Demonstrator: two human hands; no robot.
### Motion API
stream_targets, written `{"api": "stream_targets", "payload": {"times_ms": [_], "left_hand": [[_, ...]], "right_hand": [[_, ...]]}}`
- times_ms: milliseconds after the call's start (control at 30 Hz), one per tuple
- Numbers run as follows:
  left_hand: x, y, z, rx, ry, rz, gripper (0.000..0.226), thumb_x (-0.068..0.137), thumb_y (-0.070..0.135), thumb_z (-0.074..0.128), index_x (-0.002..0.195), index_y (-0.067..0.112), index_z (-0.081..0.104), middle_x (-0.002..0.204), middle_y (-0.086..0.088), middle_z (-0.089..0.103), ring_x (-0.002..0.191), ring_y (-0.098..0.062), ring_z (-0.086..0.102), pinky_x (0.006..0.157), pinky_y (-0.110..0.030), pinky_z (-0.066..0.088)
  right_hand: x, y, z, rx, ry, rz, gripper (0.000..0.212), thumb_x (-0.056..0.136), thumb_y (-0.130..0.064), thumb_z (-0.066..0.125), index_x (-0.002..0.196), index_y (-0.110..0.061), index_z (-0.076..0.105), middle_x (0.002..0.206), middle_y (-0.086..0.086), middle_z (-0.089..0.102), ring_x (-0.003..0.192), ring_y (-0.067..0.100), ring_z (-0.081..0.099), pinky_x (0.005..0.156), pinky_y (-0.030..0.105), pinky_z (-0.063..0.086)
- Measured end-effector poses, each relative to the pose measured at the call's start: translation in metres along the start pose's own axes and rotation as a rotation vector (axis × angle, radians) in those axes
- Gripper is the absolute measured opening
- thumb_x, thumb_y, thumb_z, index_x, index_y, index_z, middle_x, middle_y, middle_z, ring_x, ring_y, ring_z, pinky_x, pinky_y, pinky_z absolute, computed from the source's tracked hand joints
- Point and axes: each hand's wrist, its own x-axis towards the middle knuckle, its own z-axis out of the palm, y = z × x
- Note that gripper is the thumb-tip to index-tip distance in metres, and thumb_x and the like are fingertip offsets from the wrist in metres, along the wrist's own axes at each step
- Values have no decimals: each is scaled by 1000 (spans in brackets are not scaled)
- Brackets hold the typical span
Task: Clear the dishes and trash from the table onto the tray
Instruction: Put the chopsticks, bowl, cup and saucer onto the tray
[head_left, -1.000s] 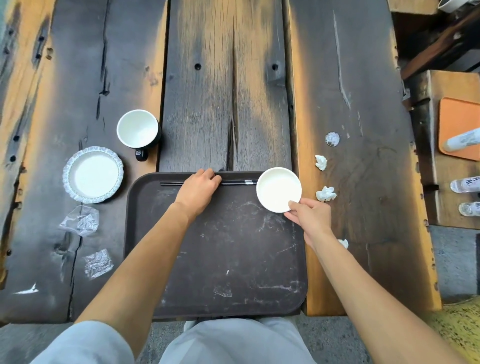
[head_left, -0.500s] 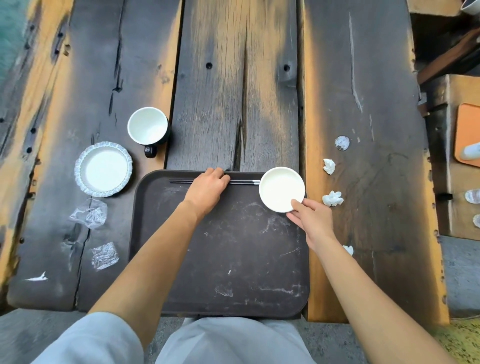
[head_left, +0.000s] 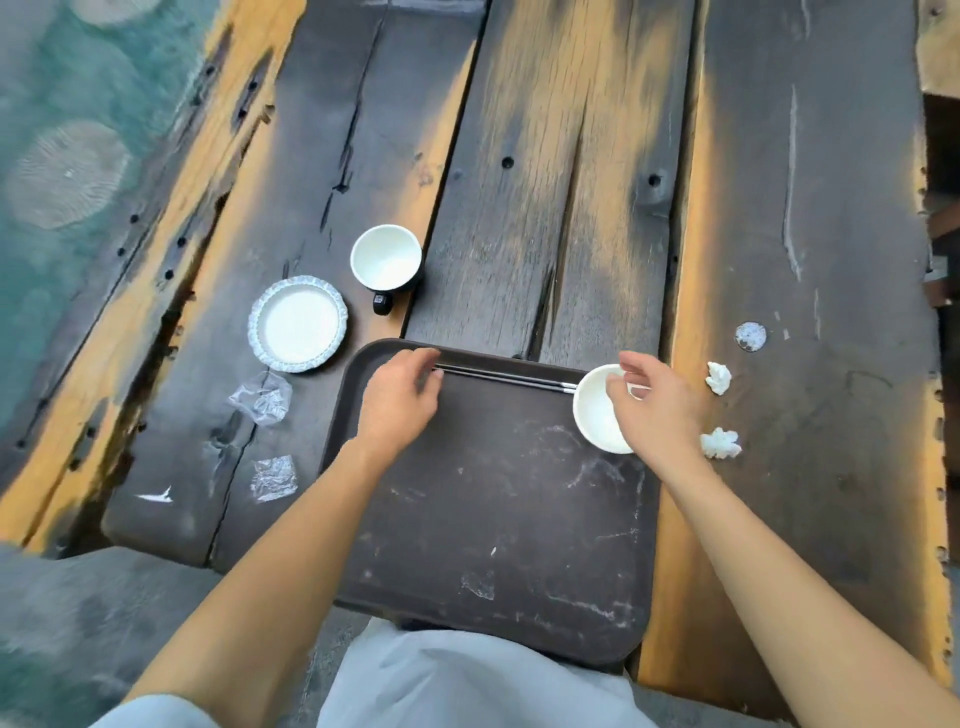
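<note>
Left hand (head_left: 400, 402) over tray (head_left: 493, 545) far-left corner, fingers (head_left: 428, 364) loosely curled, released, tips just beside chopsticks (head_left: 506, 376). Right hand (head_left: 657, 405) above white bowl (head_left: 597, 415) at tray far-right corner, fingers spread, gripping nothing. Right of those fingers on bench (head_left: 805, 467): crumpled tissues (head_left: 719, 444). Left of left fingers: plate (head_left: 298, 325), cup (head_left: 387, 260), plastic wrappers (head_left: 262, 400).

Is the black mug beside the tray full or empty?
Empty. The mug stands upright on the table, and its white inside shows bare to the bottom, with no liquid or dregs visible.
</note>
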Motion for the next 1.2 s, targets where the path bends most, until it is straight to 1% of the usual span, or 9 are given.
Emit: {"api": "stream_targets", "payload": {"times_ms": [67, 167, 333, 500, 600, 733, 867, 967, 1200], "left_hand": [[-4, -19, -25, -78, 55, -130, 27, 92, 18, 65, 117, 10, 71, 102, -3, 73, 86, -19, 67, 88, -34, 53], [-5, -58, -65, -137, 133, -342, 25, 91, 18, 65, 114, 12, 72, 94, 0, 73, 80, -15, 66, 88, -30, 52], [9, -128, -120, -164, 146, -515, 34, 91, 23, 63, 124, 13, 68, 105, 0, 71, 93, -16, 66, 90, -30, 49], [42, -185, -143, -167, 39, -570, 49, 89, 26, 68, 136, 14, 58, 130, -9, 65, 110, -26, 66, 100, -39, 49], [63, -207, -143, -236, -57, -629, 57, 87, 25, 71, 140, 11, 54, 122, -10, 68, 116, -28, 63, 103, -38, 46], [83, -243, -136, -463, -103, -741, 51, 77, 29, 74, 121, 6, 63, 88, -6, 69, 91, -32, 69, 88, -44, 57], [90, -254, -130, -650, -124, -786, 24, 89, 12, 70, 110, 0, 67, 93, -16, 71, 81, -28, 68, 72, -36, 58], [90, -250, -131, -723, -103, -786, 8, 93, 9, 67, 99, 5, 67, 91, -15, 70, 88, -30, 70, 77, -39, 60], [82, -239, -135, -838, -44, -786, 15, 91, 2, 68, 106, -2, 68, 90, -18, 75, 86, -27, 74, 74, -36, 63]], "right_hand": [[6, -21, 16, 14, -98, -14, 34, 90, -24, 62, 122, -19, 67, 114, -5, 70, 97, 10, 65, 86, 16, 44], [8, -58, 49, 45, -193, -15, 30, 87, -24, 66, 116, -19, 70, 102, -3, 74, 89, 10, 67, 95, 26, 49], [10, -104, 127, 175, -310, 69, 31, 82, -32, 67, 111, -21, 71, 89, -5, 75, 91, 16, 70, 94, 33, 53], [15, -146, 204, 481, -352, 285, 32, 92, -13, 65, 121, 0, 63, 100, 12, 71, 93, 22, 71, 86, 29, 57], [23, -165, 232, 570, -319, 360, 37, 93, -11, 64, 127, 1, 58, 114, 19, 66, 99, 25, 69, 87, 29, 56], [34, -184, 261, 622, -307, 415, 40, 94, -12, 64, 131, 0, 54, 113, 13, 65, 96, 20, 67, 83, 25, 57], [38, -191, 274, 658, -320, 502, 37, 99, -15, 57, 131, 3, 53, 119, 15, 62, 97, 22, 68, 79, 23, 57], [36, -195, 275, 685, -351, 532, 28, 99, -20, 57, 119, 0, 61, 124, 20, 61, 111, 28, 65, 88, 29, 55], [33, -198, 273, 713, -296, 533, 16, 97, -20, 62, 95, -5, 66, 110, 18, 67, 107, 27, 68, 76, 21, 59]]}}
